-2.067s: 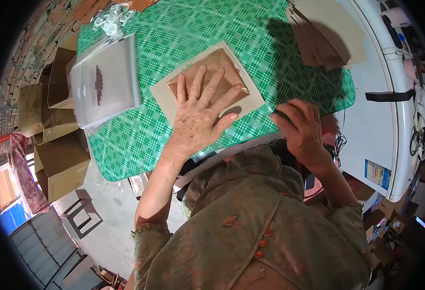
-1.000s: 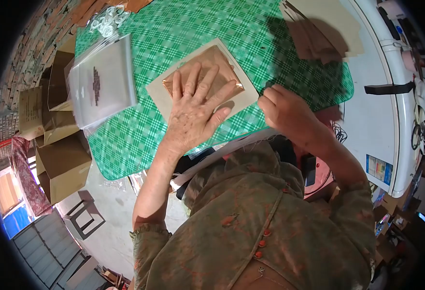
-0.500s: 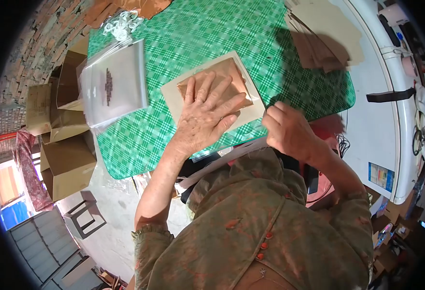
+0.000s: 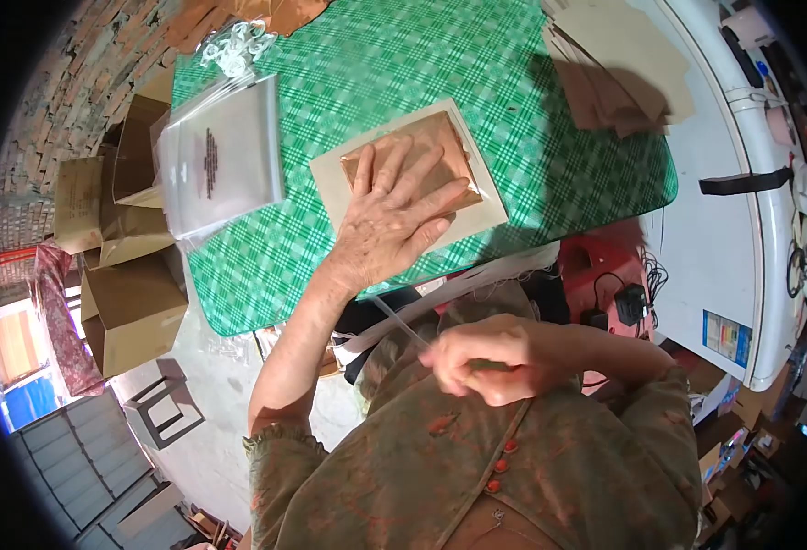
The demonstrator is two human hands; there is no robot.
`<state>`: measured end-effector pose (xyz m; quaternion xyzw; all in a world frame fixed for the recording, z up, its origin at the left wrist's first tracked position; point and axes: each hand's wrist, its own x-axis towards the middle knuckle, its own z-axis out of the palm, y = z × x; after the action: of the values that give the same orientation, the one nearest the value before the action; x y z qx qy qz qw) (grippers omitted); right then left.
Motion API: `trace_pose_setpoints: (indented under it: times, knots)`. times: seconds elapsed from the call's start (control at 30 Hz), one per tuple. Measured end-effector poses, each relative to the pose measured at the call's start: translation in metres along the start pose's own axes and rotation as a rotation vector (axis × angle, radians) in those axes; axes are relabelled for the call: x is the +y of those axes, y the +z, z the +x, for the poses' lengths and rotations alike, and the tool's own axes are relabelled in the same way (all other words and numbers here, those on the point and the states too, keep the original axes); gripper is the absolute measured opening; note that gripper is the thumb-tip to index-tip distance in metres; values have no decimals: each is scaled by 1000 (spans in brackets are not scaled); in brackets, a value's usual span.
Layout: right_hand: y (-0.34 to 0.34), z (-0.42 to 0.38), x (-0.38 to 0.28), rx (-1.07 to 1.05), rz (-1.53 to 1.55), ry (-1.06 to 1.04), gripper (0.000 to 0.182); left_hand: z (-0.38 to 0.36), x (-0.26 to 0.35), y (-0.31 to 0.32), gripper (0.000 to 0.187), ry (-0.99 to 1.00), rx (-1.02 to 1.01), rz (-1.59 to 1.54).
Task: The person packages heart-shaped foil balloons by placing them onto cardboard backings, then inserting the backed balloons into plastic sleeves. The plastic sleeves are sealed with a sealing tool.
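Note:
My left hand (image 4: 381,220) lies flat with its fingers spread, pressing on a shiny brown folded packet (image 4: 451,151). Under that packet is a larger beige card (image 4: 330,183), set at an angle near the table's front edge; clear film seems to cover both. In front of my body, my right hand (image 4: 491,357) is closed and slightly blurred by motion. A thin translucent strip (image 4: 396,319) runs from its fingertips up toward the table edge below my left wrist. Where the strip's far end lies is hard to make out.
A green checked cloth (image 4: 348,92) covers the table. Clear plastic bags (image 4: 225,165) lie at left, white bands (image 4: 238,48) behind them, beige cards (image 4: 614,64) at the far right. Open cardboard boxes (image 4: 138,302) stand left; a red stool (image 4: 591,266) with cables stands right.
My right hand has moved from the card's right corner down and left to my lap, drawing the thin strip into view. My left hand stays pressed on the packet.

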<state>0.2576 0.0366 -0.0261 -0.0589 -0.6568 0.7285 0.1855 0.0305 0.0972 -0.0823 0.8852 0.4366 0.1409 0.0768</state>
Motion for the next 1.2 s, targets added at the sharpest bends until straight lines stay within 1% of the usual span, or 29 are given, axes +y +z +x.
trace_pose_setpoints:
  times: [0.03, 0.07, 0.13, 0.17, 0.2, 0.23, 0.3, 0.33, 0.4, 0.43, 0.53, 0.63, 0.73, 0.83, 0.93, 1.03, 1.13, 1.2]
  knots:
    - [-2, -4, -9, 35, 60, 26, 12, -1, 0, 0, 42, -1, -3, 4]
    - [-6, -12, -22, 91, 295, 57, 12, -1, -1, -1, 48, -4, -46, 42]
    - [-15, -30, -50, 196, 763, 125, 11, 0, 0, -2, 48, -12, -54, 37]
    - [-20, -35, -62, 305, 411, 148, 13, 0, 1, -2, 49, -17, -59, 33]
    - [-25, -40, -72, 404, 54, 165, 15, 0, 0, -3, 55, -19, -80, 64]
    - [-29, -41, -77, 497, -303, 178, 18, 0, 0, -3, 57, -39, -59, 12]
    - [-52, -26, -64, 568, -648, 287, 26, 0, 2, -4, 63, -72, -19, -92]
    - [-69, -18, -51, 601, -822, 341, 31, 0, 3, -5, 64, -66, -2, -97]
    - [-111, -16, 11, 653, -1270, -1, 39, 0, 3, -7, 68, -55, 34, -102]
    - [-123, -10, 15, 631, -1337, 10, 37, 0, 3, -7, 67, -59, 29, -98]
    - [-148, 4, 25, 551, -1520, 66, 31, -1, 3, -6, 66, -66, -5, -66]
    - [-163, 11, 25, 448, -1514, 109, 30, 0, 3, -5, 64, -55, -27, -20]
    - [-165, 17, 25, 443, -1413, -12, 29, 2, 4, -4, 62, -49, -19, -12]
    - [-164, 22, 29, 494, -1360, -69, 26, 3, 4, -6, 63, -56, -47, 13]
    - [-165, 23, 27, 457, -1376, -38, 25, 3, 5, -6, 63, -58, -54, 10]
    - [-164, 25, 28, 427, -1397, -52, 25, 3, 4, -5, 63, -61, -56, -1]
    - [-162, 27, 25, 440, -1392, -48, 20, 3, 4, -5, 63, -62, -63, 2]
    - [-163, 26, 24, 441, -1366, -35, 24, 3, 3, -4, 63, -64, -65, 4]
